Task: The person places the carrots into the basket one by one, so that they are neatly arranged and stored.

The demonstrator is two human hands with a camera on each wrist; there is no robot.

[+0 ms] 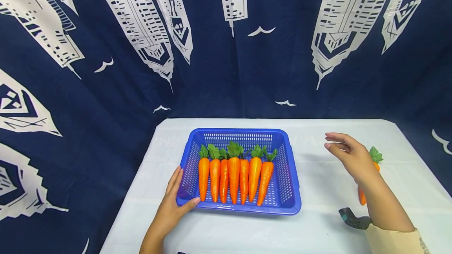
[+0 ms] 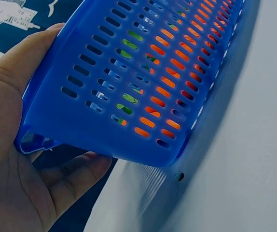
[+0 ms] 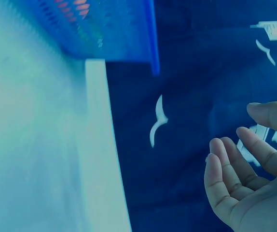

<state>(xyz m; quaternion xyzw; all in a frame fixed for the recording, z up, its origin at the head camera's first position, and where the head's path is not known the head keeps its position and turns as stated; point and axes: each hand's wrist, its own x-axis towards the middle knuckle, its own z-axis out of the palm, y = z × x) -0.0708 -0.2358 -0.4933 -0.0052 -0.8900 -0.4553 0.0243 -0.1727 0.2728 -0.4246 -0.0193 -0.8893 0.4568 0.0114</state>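
Note:
A blue plastic basket (image 1: 294, 191) with slotted walls stands on the table. Several orange carrots (image 1: 234, 179) with green leafy tops lie side by side in it, tops toward the far wall. At the basket's near left corner, my left hand (image 1: 173, 207) grips the rim; the left wrist view shows the thumb along one side and fingers against another. My right hand (image 1: 353, 156) hovers right of the basket, fingers loosely bent and holding nothing. Another carrot (image 1: 362, 196) lies on the table at the right, partly hidden behind my right forearm.
The white-covered table (image 1: 318, 222) extends around the basket. Behind it and to the sides hangs a dark blue cloth (image 1: 212, 81) printed with white buildings and birds. A dark camera mount (image 1: 354, 219) sticks out from my right wrist.

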